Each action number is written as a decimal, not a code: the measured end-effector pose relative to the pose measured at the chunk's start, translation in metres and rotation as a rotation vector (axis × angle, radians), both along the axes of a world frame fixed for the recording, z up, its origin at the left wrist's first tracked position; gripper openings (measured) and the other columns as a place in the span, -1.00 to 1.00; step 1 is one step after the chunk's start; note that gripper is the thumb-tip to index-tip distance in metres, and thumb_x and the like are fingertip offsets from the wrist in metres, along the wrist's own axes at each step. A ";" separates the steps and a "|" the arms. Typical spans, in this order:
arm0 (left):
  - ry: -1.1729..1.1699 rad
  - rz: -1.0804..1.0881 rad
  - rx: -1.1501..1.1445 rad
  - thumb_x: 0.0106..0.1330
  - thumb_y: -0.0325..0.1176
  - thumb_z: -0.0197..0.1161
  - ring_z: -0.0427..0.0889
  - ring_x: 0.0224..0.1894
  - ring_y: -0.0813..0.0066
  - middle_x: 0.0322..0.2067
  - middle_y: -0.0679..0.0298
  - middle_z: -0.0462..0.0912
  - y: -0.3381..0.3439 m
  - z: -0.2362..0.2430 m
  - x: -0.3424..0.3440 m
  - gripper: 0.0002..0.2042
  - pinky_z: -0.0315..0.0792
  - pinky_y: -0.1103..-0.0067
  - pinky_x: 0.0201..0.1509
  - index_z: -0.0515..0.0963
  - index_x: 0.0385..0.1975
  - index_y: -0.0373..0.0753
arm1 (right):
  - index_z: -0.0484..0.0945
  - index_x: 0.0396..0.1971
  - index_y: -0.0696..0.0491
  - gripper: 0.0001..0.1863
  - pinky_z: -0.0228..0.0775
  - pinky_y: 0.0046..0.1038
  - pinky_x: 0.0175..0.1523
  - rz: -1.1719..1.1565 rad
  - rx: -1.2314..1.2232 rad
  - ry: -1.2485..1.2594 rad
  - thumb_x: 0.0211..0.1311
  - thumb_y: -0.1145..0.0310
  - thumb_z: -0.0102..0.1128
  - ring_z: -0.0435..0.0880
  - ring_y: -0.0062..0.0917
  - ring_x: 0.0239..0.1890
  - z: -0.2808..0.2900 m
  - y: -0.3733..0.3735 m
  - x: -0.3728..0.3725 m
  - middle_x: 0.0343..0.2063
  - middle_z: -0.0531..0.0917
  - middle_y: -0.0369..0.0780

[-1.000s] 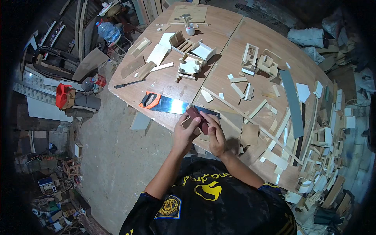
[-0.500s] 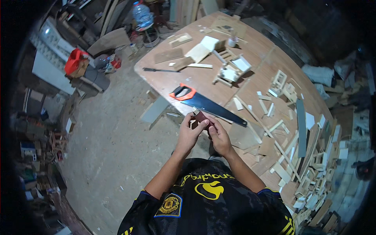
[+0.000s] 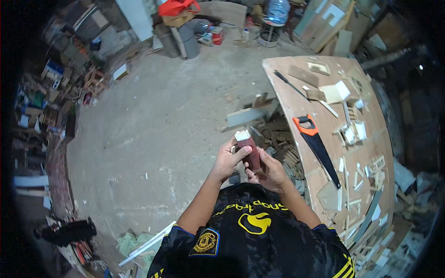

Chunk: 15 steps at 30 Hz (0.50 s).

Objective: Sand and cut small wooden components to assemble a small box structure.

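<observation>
Both hands are raised in front of my chest, left of the table. My left hand (image 3: 226, 161) grips a small pale wooden piece (image 3: 242, 135), its whitish end showing above the fingers. Against that piece lies a maroon strip (image 3: 252, 157) that looks like sandpaper, with my left thumb pressed on its face. My right hand (image 3: 274, 172) closes round the strip's lower right side. The fingers hide how far the wood reaches under the strip.
On the table (image 3: 303, 164) at the right lie a handsaw (image 3: 320, 146) with an orange and black handle, a dark narrow tool (image 3: 291, 85), a small wooden model (image 3: 352, 132) and several offcuts. Scrap wood (image 3: 285, 150) is piled beneath its edge. Concrete floor (image 3: 148, 116) spreads left.
My view has swung left, so the table now sits further right and more floor shows. The maroon strip and the wooden piece have tilted more upright in my hands.
</observation>
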State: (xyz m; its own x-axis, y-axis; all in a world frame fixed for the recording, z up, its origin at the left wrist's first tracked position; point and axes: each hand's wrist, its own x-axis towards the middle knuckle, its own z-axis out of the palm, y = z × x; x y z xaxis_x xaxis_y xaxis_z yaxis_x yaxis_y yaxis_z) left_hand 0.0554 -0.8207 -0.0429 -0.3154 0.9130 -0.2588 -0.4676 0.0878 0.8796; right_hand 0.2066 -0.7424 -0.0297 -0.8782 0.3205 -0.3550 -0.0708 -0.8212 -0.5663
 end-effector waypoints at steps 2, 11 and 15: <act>-0.009 0.098 0.021 0.28 -0.26 0.32 0.54 -0.36 0.63 -0.26 0.36 0.59 -0.017 0.004 -0.018 -0.61 0.47 0.64 -0.34 0.46 0.04 -0.26 | 0.35 0.07 0.06 -0.52 0.27 -0.59 -0.44 0.114 -0.043 0.000 0.45 -0.05 -0.16 0.46 -0.61 -0.45 -0.001 -0.004 -0.024 -0.34 0.54 -0.25; -0.352 0.714 0.048 0.41 0.02 -0.09 0.54 -0.32 0.30 -0.28 0.18 0.48 -0.039 -0.028 -0.080 -0.66 0.49 0.45 -0.36 0.36 -0.15 -0.14 | 0.33 0.12 0.09 -0.58 0.15 -0.68 -0.34 0.110 0.629 -0.111 0.47 0.10 -0.07 0.34 -0.76 -0.44 -0.028 0.017 -0.119 -0.44 0.45 -0.38; -0.461 0.777 0.135 0.41 -0.17 -0.06 0.55 -0.24 0.30 -0.26 0.13 0.49 -0.042 -0.038 -0.122 -0.77 0.53 0.40 -0.30 0.34 -0.13 -0.16 | 0.31 0.07 0.07 -0.67 0.16 -0.67 -0.38 0.058 0.733 -0.058 0.46 0.21 -0.04 0.31 -0.76 -0.46 -0.029 0.048 -0.165 -0.38 0.42 -0.38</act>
State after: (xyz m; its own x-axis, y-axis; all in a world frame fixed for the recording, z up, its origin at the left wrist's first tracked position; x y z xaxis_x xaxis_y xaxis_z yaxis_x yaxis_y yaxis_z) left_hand -0.0662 -0.8630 -0.0806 -0.7462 0.5182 -0.4179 -0.6594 -0.4891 0.5709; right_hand 0.0419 -0.6945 -0.0586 -0.8870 0.4474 -0.1140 0.0081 -0.2316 -0.9728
